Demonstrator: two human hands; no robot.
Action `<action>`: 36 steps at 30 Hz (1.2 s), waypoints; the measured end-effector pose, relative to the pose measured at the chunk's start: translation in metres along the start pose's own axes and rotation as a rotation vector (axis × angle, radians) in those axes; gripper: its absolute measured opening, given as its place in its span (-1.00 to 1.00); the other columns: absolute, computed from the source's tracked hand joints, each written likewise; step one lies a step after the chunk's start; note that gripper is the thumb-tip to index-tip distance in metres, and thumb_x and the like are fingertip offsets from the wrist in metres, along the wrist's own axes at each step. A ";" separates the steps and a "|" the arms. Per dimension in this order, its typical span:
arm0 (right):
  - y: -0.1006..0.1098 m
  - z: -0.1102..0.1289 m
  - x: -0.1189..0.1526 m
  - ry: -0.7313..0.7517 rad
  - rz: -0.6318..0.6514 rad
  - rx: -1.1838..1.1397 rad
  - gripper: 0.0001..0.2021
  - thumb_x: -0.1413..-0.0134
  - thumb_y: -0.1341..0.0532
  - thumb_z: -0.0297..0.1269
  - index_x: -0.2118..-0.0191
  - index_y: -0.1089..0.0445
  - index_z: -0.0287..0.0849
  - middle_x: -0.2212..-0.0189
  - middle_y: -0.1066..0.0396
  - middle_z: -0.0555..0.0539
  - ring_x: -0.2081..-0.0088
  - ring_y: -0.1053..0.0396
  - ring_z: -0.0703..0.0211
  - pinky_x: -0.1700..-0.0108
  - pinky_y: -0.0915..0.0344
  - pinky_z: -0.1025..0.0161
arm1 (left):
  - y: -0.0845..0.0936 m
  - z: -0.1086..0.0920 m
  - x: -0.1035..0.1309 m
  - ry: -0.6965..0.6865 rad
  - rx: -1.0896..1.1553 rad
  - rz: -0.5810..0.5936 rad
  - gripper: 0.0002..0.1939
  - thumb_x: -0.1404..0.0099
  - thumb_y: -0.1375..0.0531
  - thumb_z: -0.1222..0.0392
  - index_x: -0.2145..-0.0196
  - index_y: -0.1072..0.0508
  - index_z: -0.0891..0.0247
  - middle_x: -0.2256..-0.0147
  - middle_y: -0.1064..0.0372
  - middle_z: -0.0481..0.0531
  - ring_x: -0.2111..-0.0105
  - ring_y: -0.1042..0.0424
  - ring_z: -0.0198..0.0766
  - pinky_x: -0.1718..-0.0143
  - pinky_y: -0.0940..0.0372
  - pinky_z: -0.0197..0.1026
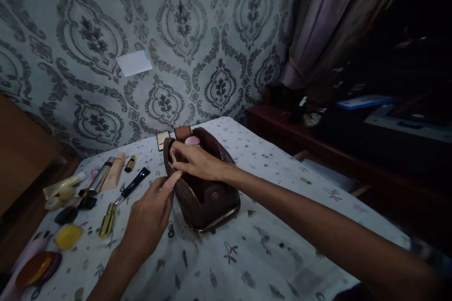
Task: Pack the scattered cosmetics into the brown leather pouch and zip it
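A brown zip bag [208, 214] stands unzipped on the patterned sheet. My left hand [153, 209] is closed on the near left rim, with the thumb at the zip and the other fingers curled against the outside. Inside the opening is my right hand [197, 162], its fingers bent down by the left inner wall and partly hidden. Something pale shows between its thumb and fingers, too little to name. A pink rounded item [192, 140] sits in the far part of the bag. Just left of my left hand lie a black tube [136, 183] and a gold bottle [107, 221].
Cosmetics spread over the left side, including a beige tube [113, 171], a small gold-and-black bottle [130, 163], a yellow round item [68, 236] and an amber jar [37, 269]. A phone [163, 141] and a brown item [182, 132] lie behind the bag, near the wallpapered wall.
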State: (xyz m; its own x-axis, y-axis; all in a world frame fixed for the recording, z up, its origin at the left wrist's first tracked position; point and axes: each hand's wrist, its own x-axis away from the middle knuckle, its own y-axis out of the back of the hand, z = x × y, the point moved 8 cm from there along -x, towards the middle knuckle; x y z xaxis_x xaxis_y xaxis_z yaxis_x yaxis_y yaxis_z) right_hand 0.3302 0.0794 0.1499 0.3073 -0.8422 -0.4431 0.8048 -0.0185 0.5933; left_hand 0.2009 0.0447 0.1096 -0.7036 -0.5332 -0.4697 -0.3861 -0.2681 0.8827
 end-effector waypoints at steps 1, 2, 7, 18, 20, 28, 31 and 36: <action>0.000 0.001 0.000 0.010 0.021 0.022 -0.86 -0.12 -0.16 -0.47 0.33 -0.15 -0.13 0.44 -0.20 0.09 0.38 -0.20 0.25 0.27 -0.10 0.30 | 0.001 -0.001 0.000 -0.005 -0.001 -0.009 -0.52 -0.49 0.09 0.25 -0.31 -0.07 0.02 0.05 -0.40 0.08 0.30 -0.51 -0.18 0.46 -0.29 -0.26; 0.000 0.002 0.000 0.015 0.036 0.039 -0.84 -0.10 -0.16 -0.50 0.33 -0.15 -0.13 0.45 -0.20 0.10 0.39 -0.20 0.25 0.28 -0.09 0.31 | 0.001 -0.002 -0.001 -0.011 -0.001 -0.015 -0.53 -0.49 0.09 0.24 -0.31 -0.08 0.03 0.05 -0.40 0.08 0.30 -0.51 -0.18 0.46 -0.29 -0.26; -0.012 -0.002 0.008 0.050 0.144 0.138 -0.82 -0.07 -0.18 -0.57 0.32 -0.20 -0.16 0.39 -0.30 0.04 0.32 -0.29 0.21 0.28 -0.11 0.32 | -0.001 -0.001 0.000 -0.010 0.016 -0.006 -0.51 -0.49 0.08 0.22 -0.33 -0.05 0.03 0.06 -0.41 0.06 0.25 -0.55 -0.20 0.46 -0.33 -0.28; -0.016 -0.012 0.005 -0.220 0.238 0.296 -0.89 -0.09 -0.21 -0.46 0.28 -0.48 -0.22 0.22 -0.52 -0.14 0.17 -0.46 0.06 0.26 -0.21 0.28 | -0.003 0.001 0.002 0.007 0.037 0.002 -0.50 -0.49 0.09 0.19 -0.34 -0.06 0.02 -0.06 -0.38 0.13 0.18 -0.55 -0.18 0.40 -0.39 -0.26; -0.015 -0.015 0.007 -0.254 0.208 0.339 -0.87 -0.11 -0.22 -0.39 0.24 -0.50 -0.19 0.13 -0.51 -0.17 0.11 -0.46 0.00 0.21 -0.25 0.24 | -0.003 0.000 0.002 0.003 0.023 -0.004 -0.51 -0.49 0.09 0.18 -0.34 -0.06 0.03 -0.03 -0.39 0.13 0.23 -0.56 -0.19 0.44 -0.37 -0.27; -0.023 -0.028 0.013 -0.298 0.205 0.472 -0.82 -0.27 -0.14 -0.28 0.21 -0.45 -0.26 0.14 -0.48 -0.27 0.12 -0.47 -0.07 0.20 -0.30 0.18 | -0.002 -0.004 0.002 -0.033 0.015 -0.030 -0.50 -0.49 0.08 0.21 -0.35 -0.03 0.05 -0.02 -0.39 0.12 0.17 -0.55 -0.20 0.35 -0.42 -0.27; -0.018 -0.023 0.008 -0.262 0.124 0.464 -0.84 -0.22 -0.17 -0.32 0.12 -0.40 -0.23 0.08 -0.42 -0.22 0.11 -0.44 -0.03 0.21 -0.30 0.18 | -0.003 -0.004 0.002 -0.034 0.020 -0.023 -0.48 -0.49 0.08 0.23 -0.35 -0.02 0.05 -0.03 -0.39 0.12 0.18 -0.55 -0.21 0.35 -0.42 -0.27; -0.026 -0.016 0.001 -0.175 0.169 0.428 -0.87 -0.16 -0.17 -0.45 0.19 -0.43 -0.23 0.14 -0.44 -0.18 0.11 -0.43 0.06 0.19 -0.28 0.24 | -0.005 -0.003 0.001 -0.017 0.024 -0.013 -0.46 -0.48 0.08 0.25 -0.37 0.02 0.04 -0.03 -0.39 0.14 0.15 -0.55 -0.18 0.34 -0.42 -0.26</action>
State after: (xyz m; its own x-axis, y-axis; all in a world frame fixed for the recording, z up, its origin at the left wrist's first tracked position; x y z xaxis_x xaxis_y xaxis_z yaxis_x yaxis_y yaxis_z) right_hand 0.3176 0.0876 0.1229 0.2961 -0.9297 -0.2189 0.4584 -0.0628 0.8865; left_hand 0.2037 0.0425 0.1046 -0.7085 -0.5161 -0.4814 -0.4094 -0.2550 0.8760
